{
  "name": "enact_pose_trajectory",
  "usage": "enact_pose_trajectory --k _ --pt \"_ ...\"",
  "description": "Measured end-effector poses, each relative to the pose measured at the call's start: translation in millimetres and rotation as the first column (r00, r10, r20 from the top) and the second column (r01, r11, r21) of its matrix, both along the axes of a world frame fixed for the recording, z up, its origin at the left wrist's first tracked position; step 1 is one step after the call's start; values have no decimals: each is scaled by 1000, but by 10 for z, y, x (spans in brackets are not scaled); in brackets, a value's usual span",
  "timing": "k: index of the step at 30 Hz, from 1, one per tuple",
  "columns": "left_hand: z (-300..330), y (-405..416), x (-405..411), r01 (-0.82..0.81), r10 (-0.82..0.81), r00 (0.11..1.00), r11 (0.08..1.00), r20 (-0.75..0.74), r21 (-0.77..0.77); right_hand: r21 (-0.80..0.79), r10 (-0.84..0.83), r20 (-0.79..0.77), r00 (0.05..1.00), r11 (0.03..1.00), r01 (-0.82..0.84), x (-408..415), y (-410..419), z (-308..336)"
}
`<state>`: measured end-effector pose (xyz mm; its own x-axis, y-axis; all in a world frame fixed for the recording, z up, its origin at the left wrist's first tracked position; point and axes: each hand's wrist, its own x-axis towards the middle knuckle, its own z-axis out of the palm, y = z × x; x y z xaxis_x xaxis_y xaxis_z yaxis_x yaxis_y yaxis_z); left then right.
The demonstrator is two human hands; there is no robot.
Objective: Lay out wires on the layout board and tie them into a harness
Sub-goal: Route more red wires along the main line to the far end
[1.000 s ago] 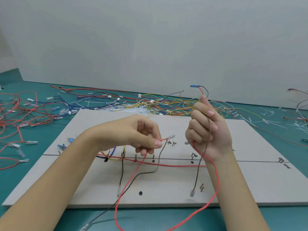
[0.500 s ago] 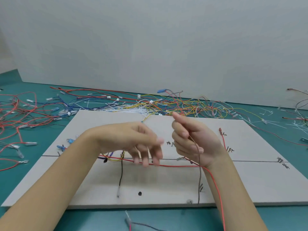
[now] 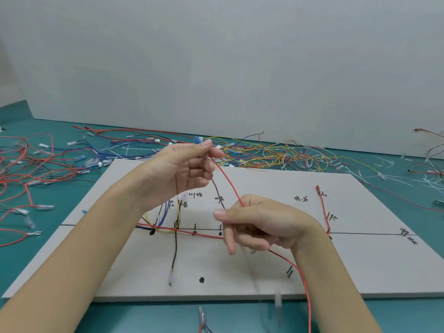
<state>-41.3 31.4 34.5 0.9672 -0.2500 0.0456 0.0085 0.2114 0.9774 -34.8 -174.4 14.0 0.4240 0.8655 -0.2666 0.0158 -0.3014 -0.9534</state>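
A grey layout board (image 3: 360, 267) with hand-written marks and a drawn line lies on the teal table. Several wires lie along its line: red (image 3: 185, 230), yellow, blue and a black one (image 3: 175, 251). My left hand (image 3: 177, 174) is raised over the board and pinches the blue-tipped ends of a red wire (image 3: 228, 183) and a brown wire (image 3: 217, 191). My right hand (image 3: 259, 224), lower and to the right, grips the same two wires; the red one runs on below it off the board's front edge.
Heaps of loose wires cover the table behind the board (image 3: 264, 155) and at the left (image 3: 28, 169). White cable ties (image 3: 427, 181) lie at the right. Loose wire terminals (image 3: 278, 300) rest by the board's front edge. A grey wall stands behind.
My left hand rose and took the wires' blue-tipped ends. My right hand dropped lower and slid down the red and brown wires, which now stretch between both hands.
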Motion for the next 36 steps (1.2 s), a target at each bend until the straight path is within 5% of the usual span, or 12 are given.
enact_pose_trajectory --k 4,11,21,29,36 --pt "19 183 13 11 -13 997 1000 -70 -26 124 -113 25 993 986 109 36 -12 0" --pt "-49 828 -108 168 -129 977 954 -167 248 158 -239 50 970 961 228 132 -144 13" --pt "-397 1466 -157 314 -182 948 667 -261 676 39 -193 199 961 981 189 16 108 -92" --pt "-543 1952 -145 405 -147 908 546 -392 733 -15 -223 181 958 973 229 1 160 -114" --pt "-516 1931 -187 367 -56 917 506 -395 781 -9 -272 18 962 962 272 -6 188 -142"
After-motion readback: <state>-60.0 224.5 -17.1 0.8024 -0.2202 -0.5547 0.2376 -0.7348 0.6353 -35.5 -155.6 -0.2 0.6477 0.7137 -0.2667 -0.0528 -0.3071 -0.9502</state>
